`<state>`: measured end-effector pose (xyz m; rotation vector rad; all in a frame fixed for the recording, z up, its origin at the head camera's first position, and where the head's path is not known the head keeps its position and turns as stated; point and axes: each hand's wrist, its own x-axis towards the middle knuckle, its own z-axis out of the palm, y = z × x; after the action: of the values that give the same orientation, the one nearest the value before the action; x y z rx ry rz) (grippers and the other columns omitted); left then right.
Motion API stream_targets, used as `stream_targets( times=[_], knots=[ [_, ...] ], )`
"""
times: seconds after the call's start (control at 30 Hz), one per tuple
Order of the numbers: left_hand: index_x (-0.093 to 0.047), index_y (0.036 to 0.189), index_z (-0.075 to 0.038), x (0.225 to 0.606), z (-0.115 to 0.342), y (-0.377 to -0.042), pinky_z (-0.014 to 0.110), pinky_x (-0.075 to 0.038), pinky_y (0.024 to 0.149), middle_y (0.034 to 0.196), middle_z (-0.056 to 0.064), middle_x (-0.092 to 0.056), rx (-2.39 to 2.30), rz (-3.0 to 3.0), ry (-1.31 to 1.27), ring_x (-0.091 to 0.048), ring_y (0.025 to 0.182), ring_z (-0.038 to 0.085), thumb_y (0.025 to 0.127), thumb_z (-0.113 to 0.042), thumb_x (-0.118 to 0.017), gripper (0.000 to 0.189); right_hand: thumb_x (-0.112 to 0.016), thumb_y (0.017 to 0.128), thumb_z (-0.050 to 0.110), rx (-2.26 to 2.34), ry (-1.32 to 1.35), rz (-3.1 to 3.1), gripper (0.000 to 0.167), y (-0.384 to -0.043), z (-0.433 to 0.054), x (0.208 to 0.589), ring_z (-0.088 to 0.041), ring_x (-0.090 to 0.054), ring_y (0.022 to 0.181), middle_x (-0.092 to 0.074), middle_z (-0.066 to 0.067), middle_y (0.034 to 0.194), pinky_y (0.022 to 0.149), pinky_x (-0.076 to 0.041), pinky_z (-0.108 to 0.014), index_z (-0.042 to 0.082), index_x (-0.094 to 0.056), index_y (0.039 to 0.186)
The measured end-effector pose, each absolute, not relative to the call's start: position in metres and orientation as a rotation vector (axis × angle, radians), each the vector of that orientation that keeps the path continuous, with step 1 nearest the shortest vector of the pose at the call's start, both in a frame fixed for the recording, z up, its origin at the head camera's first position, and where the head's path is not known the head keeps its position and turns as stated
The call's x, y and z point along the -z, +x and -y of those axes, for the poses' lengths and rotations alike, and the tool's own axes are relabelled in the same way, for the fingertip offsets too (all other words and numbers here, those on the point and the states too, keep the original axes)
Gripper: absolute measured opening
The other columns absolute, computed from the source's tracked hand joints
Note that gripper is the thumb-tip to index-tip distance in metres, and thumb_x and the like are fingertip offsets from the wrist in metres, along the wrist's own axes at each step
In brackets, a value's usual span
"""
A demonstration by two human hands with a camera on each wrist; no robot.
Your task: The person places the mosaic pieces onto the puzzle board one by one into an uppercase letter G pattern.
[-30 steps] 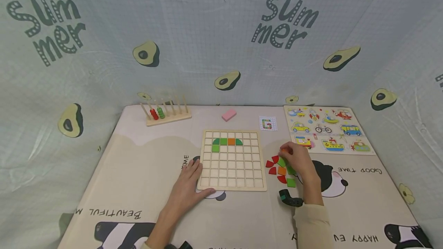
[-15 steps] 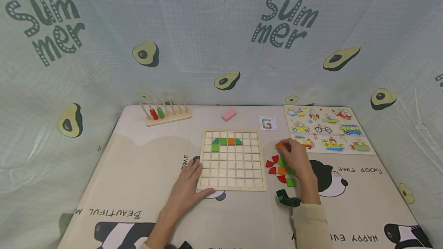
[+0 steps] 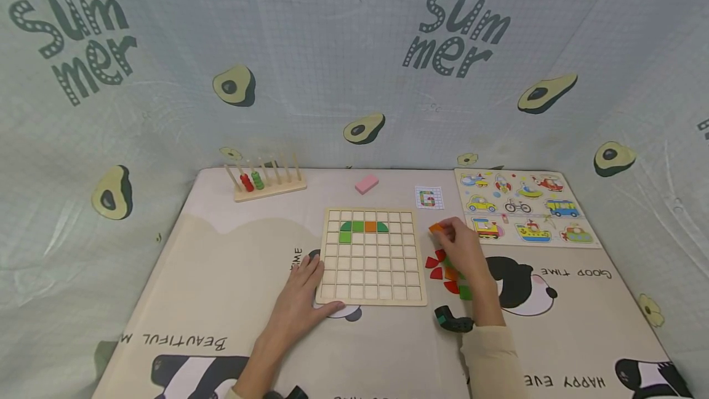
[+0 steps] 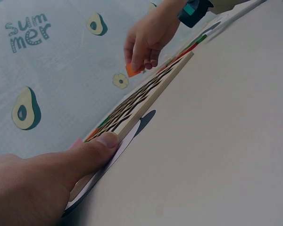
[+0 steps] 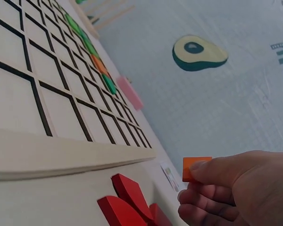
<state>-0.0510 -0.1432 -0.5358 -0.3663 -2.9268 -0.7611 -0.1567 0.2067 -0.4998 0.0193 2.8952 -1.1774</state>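
Between thumb and fingers, my right hand pinches an orange square tile, raised off the table just right of the wooden grid board. My left hand rests at the board's lower left corner, its thumb along the near edge and the fingers spread beside the left edge. Near the board's top lie green tiles, an orange tile and dark green rounded tiles. Red rounded pieces and a green square lie loose right of the board, partly hidden by my right hand.
A small pattern card lies beyond the board's right corner, and a pink block behind the board. At back left stands a peg rack with red and green beads. A vehicle picture puzzle covers the back right.
My right hand has lifted the orange tile from beside the loose pieces and carried it left toward the board. The left hand has stayed in place.
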Motion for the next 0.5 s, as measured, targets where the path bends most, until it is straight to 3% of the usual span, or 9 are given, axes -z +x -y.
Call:
stream_targets(
  times=[0.5],
  knots=[
    [-0.048,0.146,0.002,0.537,0.142,-0.051,0.051,-0.029,0.125,0.158,0.017,-0.042,0.759,2.931,-0.358,-0.032,0.151,0.037,0.078,-0.059,-0.076,0.096,-0.063,0.099,0.022,1.228,-0.099,-2.89,0.028,-0.156,-0.182,0.503,-0.022,-0.061,0.091,-0.066,-0.011,0.103,0.084,-0.057,-0.033,0.004,-0.06,0.121]
  ],
)
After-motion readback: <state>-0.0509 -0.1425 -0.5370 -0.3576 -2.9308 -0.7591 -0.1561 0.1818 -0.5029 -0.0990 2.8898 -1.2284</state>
